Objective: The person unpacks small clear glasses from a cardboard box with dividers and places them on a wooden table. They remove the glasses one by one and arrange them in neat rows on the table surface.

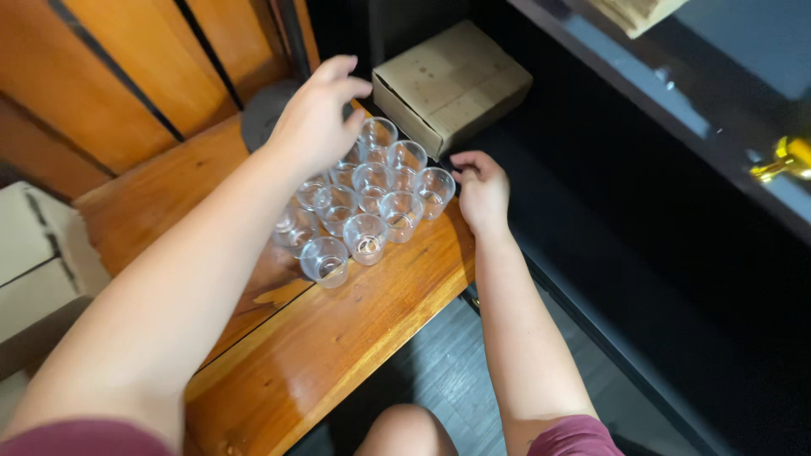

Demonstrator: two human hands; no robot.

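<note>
1. The left hand (317, 118) hovered over the far-left part of a cluster of clear plastic cups (369, 238); its fingers were loosely curved and slightly spread, palm down, the thumb pointing towards 3 o'clock; whether it pinched a cup beneath the palm could not be told, since the hand hid what lay under it

2. The right hand (481, 190) rested at the 3 o'clock side of the cluster; its fingers were curled in, the fingertips just beside or touching the rightmost cup (435, 190); a true grip on that cup could not be made out

3. The cups stood upright and empty, packed in rows touching one another, on a wooden tabletop (338, 355) of orange-brown planks; the group sat near the table's far edge, between the two hands

4. At 12 o'clock from the cups lay a brown cardboard box (452, 80), closed, just beyond the table's edge; at 11 o'clock, partly under the left hand, sat a grey round object (262, 110)

5. At 9 o'clock, well apart from the cups, pale cardboard boxes (38, 262) stood stacked; at 3 o'clock ran a dark shelf (676, 110), and on it at the picture's right rim a small golden object (786, 159)
</note>
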